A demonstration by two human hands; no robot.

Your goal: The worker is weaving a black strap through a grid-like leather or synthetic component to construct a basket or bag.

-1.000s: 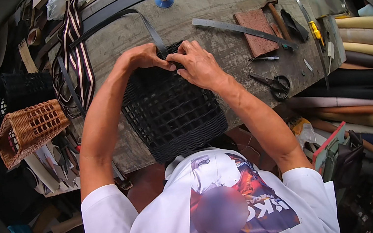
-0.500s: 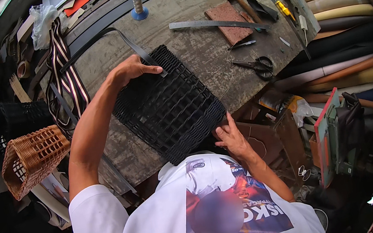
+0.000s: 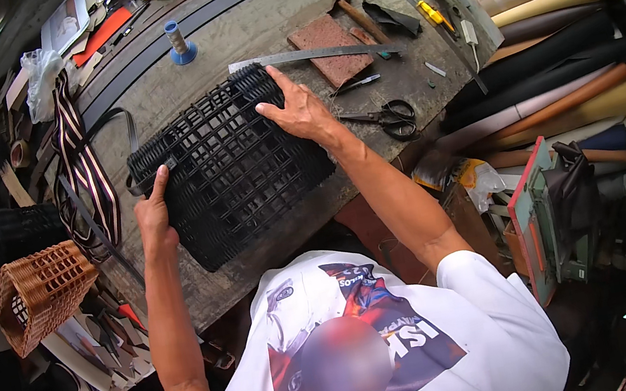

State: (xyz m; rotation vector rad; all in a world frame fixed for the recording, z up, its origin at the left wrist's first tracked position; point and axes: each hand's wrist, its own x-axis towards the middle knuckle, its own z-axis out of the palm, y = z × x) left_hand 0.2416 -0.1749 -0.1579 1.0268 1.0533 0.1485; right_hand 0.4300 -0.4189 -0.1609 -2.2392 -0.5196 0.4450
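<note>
The black basket point(image 3: 227, 160) lies on its side over the bench point(image 3: 289, 11) — I can't tell if it touches. The left hand point(image 3: 155, 215) grips one end, thumb by the strap point(image 3: 132, 135), fingers hidden from me. The right hand point(image 3: 300, 110) clasps the other end — half open, thumb apart from its fingers — near the scissors point(image 3: 392, 119).

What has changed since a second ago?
The black basket has turned counter-clockwise: the end with the strap swung from the far side to the left. The right hand let go near the strap and now rests on the basket's opposite end, at the right. The left hand stays at the strap end. The spool, scissors and hammer remain on the table as before.
</note>
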